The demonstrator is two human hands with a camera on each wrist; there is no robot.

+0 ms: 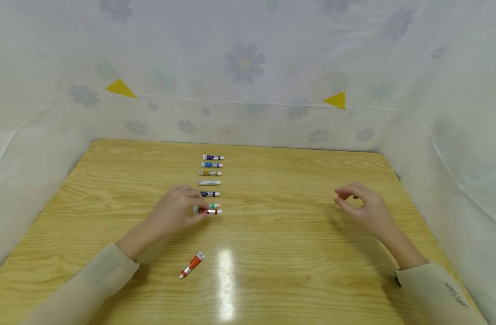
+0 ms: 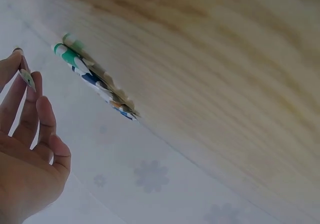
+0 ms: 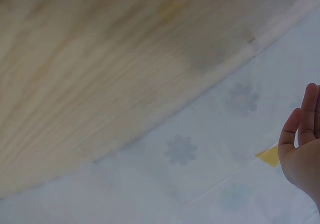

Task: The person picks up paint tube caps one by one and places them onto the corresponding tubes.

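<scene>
Pinched at its left end by the left hand (image 1: pixel 175 211), the red paint tube (image 1: pixel 210 211) lies at the near end of a column of small tubes on the wooden bench (image 1: pixel 297 253). It is a slim tube with a red body, a pale band and a white cap pointing right, lying crosswise and just beside the green tube (image 1: pixel 212 206) behind it. Farther back in the same column lie a dark blue tube (image 1: pixel 209 194), a white tube (image 1: pixel 209 183), a brown tube (image 1: pixel 210 173), a blue tube (image 1: pixel 212 164) and another dark tube (image 1: pixel 213 157), all parallel, caps to the right. An orange tube (image 1: pixel 192 265) lies alone and tilted, nearer the person. Well apart on the right, the right hand (image 1: pixel 359 203) hovers above the bench with loosely curled fingers, holding nothing
</scene>
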